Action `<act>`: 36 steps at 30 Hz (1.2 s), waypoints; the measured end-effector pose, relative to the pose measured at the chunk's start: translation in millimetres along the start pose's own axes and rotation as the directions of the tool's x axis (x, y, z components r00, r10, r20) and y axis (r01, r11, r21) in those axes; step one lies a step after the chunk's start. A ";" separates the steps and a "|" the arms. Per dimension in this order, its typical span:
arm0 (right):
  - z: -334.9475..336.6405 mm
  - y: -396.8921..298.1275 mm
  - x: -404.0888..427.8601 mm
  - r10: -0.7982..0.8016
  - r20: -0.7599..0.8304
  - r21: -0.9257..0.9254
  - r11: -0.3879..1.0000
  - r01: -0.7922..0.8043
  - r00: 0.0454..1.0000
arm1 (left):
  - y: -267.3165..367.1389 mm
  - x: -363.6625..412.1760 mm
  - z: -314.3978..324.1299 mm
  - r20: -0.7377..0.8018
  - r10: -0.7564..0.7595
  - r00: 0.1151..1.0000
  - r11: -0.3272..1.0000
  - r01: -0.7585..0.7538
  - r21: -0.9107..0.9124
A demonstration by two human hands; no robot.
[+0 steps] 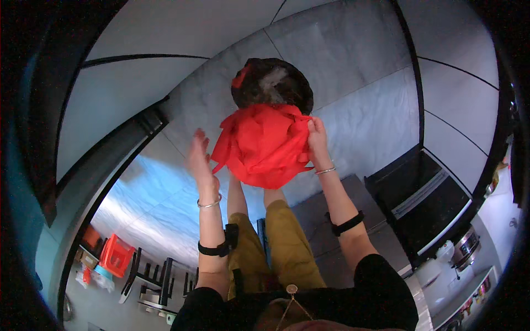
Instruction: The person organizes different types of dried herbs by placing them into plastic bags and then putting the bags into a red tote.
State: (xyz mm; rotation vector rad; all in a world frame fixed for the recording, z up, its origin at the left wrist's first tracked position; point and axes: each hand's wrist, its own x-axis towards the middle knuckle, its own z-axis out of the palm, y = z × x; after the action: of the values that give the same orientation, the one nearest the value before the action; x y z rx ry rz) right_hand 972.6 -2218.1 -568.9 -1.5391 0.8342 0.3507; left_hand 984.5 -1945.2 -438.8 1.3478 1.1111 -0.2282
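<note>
A crumpled red bag, apparently of soft fabric or plastic point(265, 145), hangs in front of me above the floor. At its right edge my right hand point(318, 140) pinches the material between thumb and fingers. My left hand point(199, 159), blurred, is beside the bag's left side with fingers apart and nothing in it. Just beyond the bag is a round black container point(273, 85), seemingly lined with dark plastic, with a reddish patch at its left rim. The bag hides its near edge.
Grey cabinet fronts point(140, 35) rise at the far left. A black built-in appliance point(418, 198) stands at right. At lower left are a red plastic stool or basket point(117, 255) and black chairs point(155, 281). A counter with a metal cooker point(466, 248) is at lower right.
</note>
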 end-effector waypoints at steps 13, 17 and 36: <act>33.0 -21.5 -15.6 -0.135 0.137 -0.411 0.894 0.180 0.981 | -109.8 10.9 34.9 0.124 0.373 0.919 0.843 -0.392 0.369; 2.2 0.1 24.2 0.074 0.135 -0.463 0.887 -0.003 0.988 | -86.7 3.1 39.2 0.170 0.246 0.954 0.878 -0.293 0.378; 25.9 15.6 27.9 -0.031 0.113 -0.184 0.982 0.051 0.993 | -83.6 15.9 7.5 0.007 -0.163 0.987 0.912 0.153 -0.381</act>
State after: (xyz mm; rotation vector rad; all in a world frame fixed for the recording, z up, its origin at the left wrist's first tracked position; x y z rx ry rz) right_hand 987.7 -2200.9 -603.0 -1.6918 0.6976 0.4904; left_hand 937.7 -1968.1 -506.5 0.9172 1.2158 -0.1045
